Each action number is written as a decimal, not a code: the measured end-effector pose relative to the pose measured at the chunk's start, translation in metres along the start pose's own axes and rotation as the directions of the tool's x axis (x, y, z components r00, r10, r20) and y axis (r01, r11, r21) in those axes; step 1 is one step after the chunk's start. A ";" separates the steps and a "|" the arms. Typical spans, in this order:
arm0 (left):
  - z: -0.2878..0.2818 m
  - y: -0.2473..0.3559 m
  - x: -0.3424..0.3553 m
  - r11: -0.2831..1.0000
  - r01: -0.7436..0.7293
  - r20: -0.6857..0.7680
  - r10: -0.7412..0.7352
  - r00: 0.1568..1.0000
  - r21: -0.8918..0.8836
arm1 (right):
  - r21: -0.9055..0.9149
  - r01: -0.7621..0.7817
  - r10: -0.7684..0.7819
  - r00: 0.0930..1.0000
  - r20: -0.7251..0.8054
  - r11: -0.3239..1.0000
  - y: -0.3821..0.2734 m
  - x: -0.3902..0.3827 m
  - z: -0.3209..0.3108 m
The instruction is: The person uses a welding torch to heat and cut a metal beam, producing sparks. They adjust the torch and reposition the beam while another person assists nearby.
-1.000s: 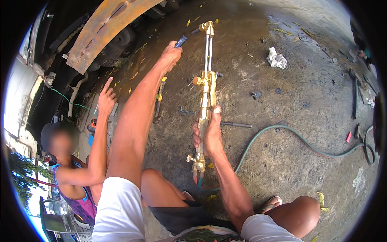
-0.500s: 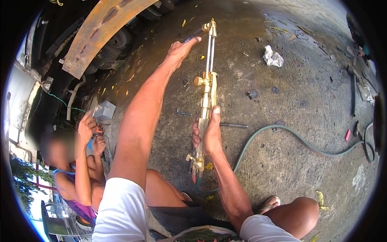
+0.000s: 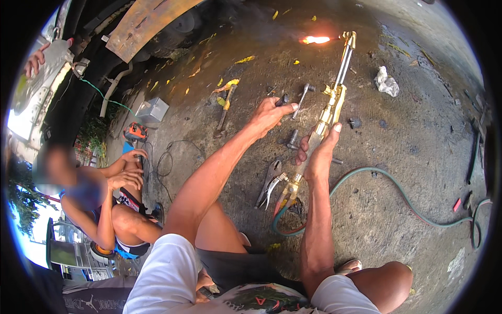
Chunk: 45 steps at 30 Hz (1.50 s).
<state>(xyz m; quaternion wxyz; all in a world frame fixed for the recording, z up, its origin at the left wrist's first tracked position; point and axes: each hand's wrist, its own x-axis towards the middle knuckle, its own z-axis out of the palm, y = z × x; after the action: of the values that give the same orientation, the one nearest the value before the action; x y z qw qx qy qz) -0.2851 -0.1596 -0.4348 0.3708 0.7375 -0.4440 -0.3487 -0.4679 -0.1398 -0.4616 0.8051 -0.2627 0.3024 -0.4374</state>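
My right hand (image 3: 320, 154) is closed around the knurled handle of a brass cutting torch (image 3: 328, 112), which points away from me and slightly right. An orange flame (image 3: 316, 40) burns to the left of its angled head. My left hand (image 3: 269, 116) is closed on a small dark lighter (image 3: 283, 99), left of the torch and well below the flame. A ratchet wrench (image 3: 300, 100) lies on the concrete just right of that hand. Locking pliers (image 3: 271, 184) rest left of the torch's rear end, where green and red hoses (image 3: 393, 180) lead off right.
A co-worker (image 3: 117, 222) sits at the left beside an orange-and-black tool (image 3: 135, 132) and a grey metal box (image 3: 152, 110). A hammer (image 3: 226, 107) lies on the ground. A rusty curved plate (image 3: 144, 26) stands far left; crumpled white plastic (image 3: 386, 82) lies right.
A flame now burns at the torch head. My left hand has drawn back from the head toward me, and the torch has shifted right. The co-worker's hands have lowered.
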 end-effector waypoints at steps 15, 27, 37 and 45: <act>0.017 -0.040 -0.144 0.994 0.107 0.255 -0.107 0.961 0.015 | 0.113 0.006 0.001 0.998 -0.063 0.994 0.003 0.000 -0.006; -0.020 0.034 -0.131 0.852 -0.225 0.054 0.227 0.972 0.472 | 0.065 -0.045 0.046 0.999 -0.010 0.997 0.021 -0.009 0.026; -0.032 0.030 -0.056 0.774 -0.288 -0.275 0.505 0.818 0.564 | -0.129 -0.110 0.122 0.989 0.089 0.986 0.065 -0.015 0.062; -0.072 0.008 -0.019 0.872 -0.136 -0.432 0.362 0.826 0.471 | -0.265 -0.139 0.158 0.986 0.049 0.954 0.082 0.000 0.106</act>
<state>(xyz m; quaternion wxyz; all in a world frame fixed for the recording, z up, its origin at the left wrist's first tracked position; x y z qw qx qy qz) -0.2347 -0.1282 -0.3897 0.3501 0.7985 -0.4896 0.0144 -0.3470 -0.0832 -0.4461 0.8043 -0.3579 0.3478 -0.3227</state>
